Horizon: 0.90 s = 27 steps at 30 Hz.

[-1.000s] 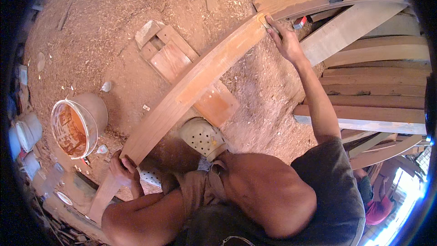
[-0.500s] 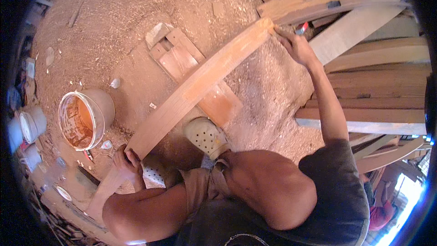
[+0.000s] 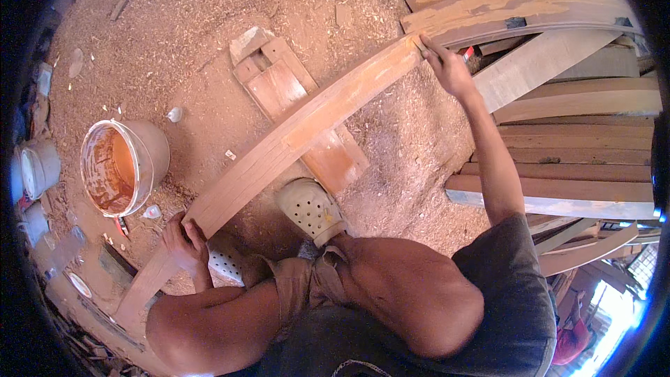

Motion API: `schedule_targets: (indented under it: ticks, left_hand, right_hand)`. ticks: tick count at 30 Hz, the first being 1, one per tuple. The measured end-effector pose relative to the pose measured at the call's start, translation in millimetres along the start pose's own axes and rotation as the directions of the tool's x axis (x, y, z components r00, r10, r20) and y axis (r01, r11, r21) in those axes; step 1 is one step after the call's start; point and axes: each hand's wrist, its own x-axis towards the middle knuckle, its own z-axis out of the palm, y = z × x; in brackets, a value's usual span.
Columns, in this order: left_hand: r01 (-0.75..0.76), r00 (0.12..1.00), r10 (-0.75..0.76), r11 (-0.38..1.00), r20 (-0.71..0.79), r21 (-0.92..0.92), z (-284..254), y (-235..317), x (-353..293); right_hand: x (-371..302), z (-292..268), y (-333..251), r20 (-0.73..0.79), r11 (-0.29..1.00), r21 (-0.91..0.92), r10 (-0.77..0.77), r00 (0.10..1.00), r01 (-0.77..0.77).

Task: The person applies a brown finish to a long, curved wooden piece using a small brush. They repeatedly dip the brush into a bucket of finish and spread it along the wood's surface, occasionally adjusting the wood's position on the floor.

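A long, slightly curved wooden board (image 3: 237, 185) slants from the lower left to the upper right in front of me. Orange-tan filler is smeared over its far half. My left hand (image 3: 185, 241) grips the board's edge near its lower end. At the far end, my right hand (image 3: 448, 70) is closed on what looks like a putty knife (image 3: 468, 52); its red end shows behind the hand, and a thin dark edge meets the board by the fingertips. Under the board's middle lies a reddish-brown wooden panel (image 3: 335, 160) on the ground.
A white bucket (image 3: 150, 150) smeared inside with orange stands at the left, with smaller tubs (image 3: 40, 169) beyond it. Stacked planks (image 3: 572, 129) fill the right side. Wood shavings cover the ground around my clogs (image 3: 310, 213). Another person's red-clothed arm (image 3: 574, 342) shows at lower right.
My view has shifted slightly, so most of the ground appears lower or farther left. The right hand stays at the board's far end, its fingers slightly repositioned. The left hand keeps its hold.
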Motion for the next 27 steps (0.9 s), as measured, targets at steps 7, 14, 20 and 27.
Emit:
schedule_targets:
  ticks: [7,14,20,27]
  left_hand:
    - [0.035,0.999,-0.036,0.999,0.007,0.038,-3,5,1]
    - [0.022,1.0,-0.022,0.999,-0.004,0.029,2,-3,1]
    - [0.079,0.997,-0.08,0.996,0.022,0.05,-7,3,2]
    - [0.037,0.999,-0.037,0.999,-0.011,0.007,-7,6,0]
  right_hand:
    - [-7,-37,1,0.256,0.992,-0.119,-0.007,0.967,0.039]
    - [28,-24,-18,0.17,0.986,-0.108,0.145,0.975,-0.128]
    - [39,-19,-50,0.316,0.934,-0.07,0.354,0.881,-0.35]
    - [37,-44,-102,0.57,0.85,-0.222,0.511,0.644,-0.478]
